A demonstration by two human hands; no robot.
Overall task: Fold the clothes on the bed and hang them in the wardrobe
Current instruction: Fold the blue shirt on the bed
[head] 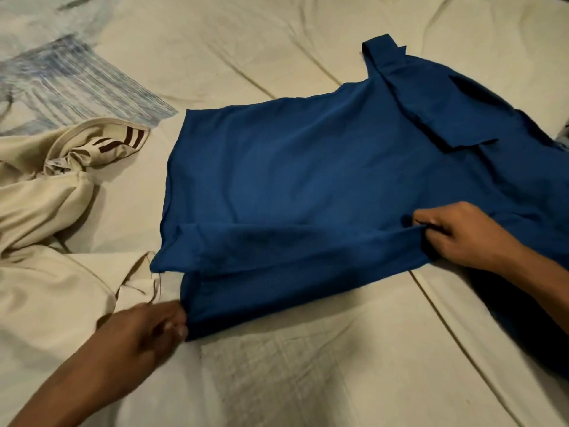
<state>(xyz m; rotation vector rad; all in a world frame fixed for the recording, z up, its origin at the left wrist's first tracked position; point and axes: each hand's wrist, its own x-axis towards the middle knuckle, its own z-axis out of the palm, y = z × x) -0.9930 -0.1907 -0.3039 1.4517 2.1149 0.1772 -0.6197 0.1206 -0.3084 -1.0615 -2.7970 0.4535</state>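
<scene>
A blue shirt (308,186) lies spread flat on the cream bedsheet (323,365), its near side turned over in a long fold. My left hand (147,331) pinches the near left corner of that fold at the shirt's hem. My right hand (462,235) grips the right end of the same fold, fingers curled round the cloth. A sleeve (388,53) sticks out at the far side. A crumpled cream garment (55,192) with dark red stripes on its collar lies to the left, apart from the blue shirt.
A blue-and-white patterned patch of bedding (61,78) lies at the far left. Wrinkled sheet stretches around the shirt on the near and far sides. The wardrobe is not in view.
</scene>
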